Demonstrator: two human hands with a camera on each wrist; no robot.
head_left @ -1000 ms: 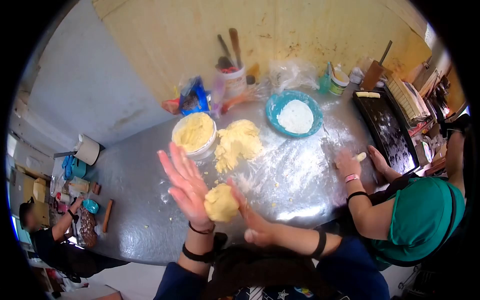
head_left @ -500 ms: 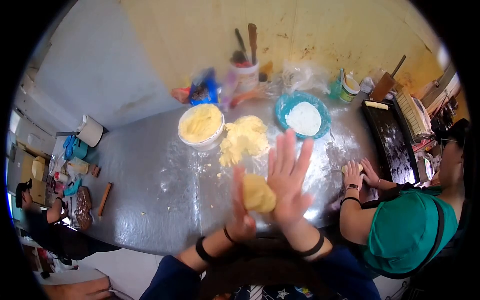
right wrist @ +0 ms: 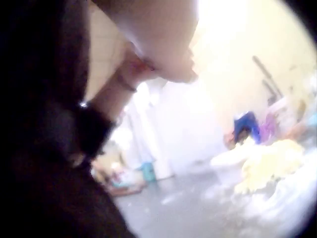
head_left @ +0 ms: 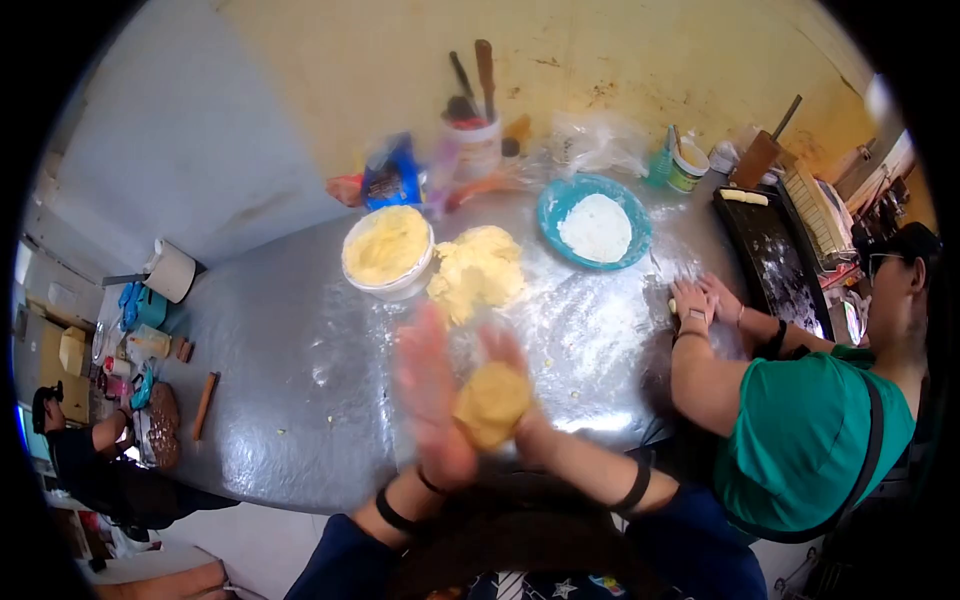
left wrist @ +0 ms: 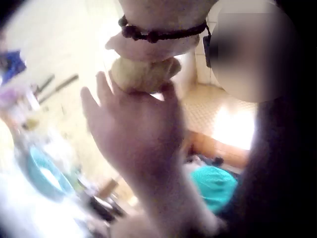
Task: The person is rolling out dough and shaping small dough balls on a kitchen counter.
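A ball of yellow dough [head_left: 492, 405] is between my two palms, above the front of the table. My left hand [head_left: 432, 400], blurred, is against the dough's left side with its fingers straight and pointing away from me. On the other side my right hand [head_left: 532, 430] supports the ball, its fingertips showing beyond it. The left wrist view shows the dough [left wrist: 143, 74] between the back of the right hand [left wrist: 138, 124] and the left wrist with its beaded bracelet [left wrist: 153, 34]. Past my hands lies a floury heap of yellow dough [head_left: 480, 268], beside a white tub of dough [head_left: 390, 285].
A teal bowl of flour [head_left: 640, 240] stands behind the floured steel table [head_left: 300, 400] area. At right, a person in green [head_left: 800, 430] works dough near a black baking tray [head_left: 780, 260]. A rolling pin [head_left: 206, 405] lies at left, near another person [head_left: 90, 440].
The dough ball went from the left palm to upright between both palms, and now tips toward the right hand. My hands moved right, then slightly back left. The person in green leaned back.
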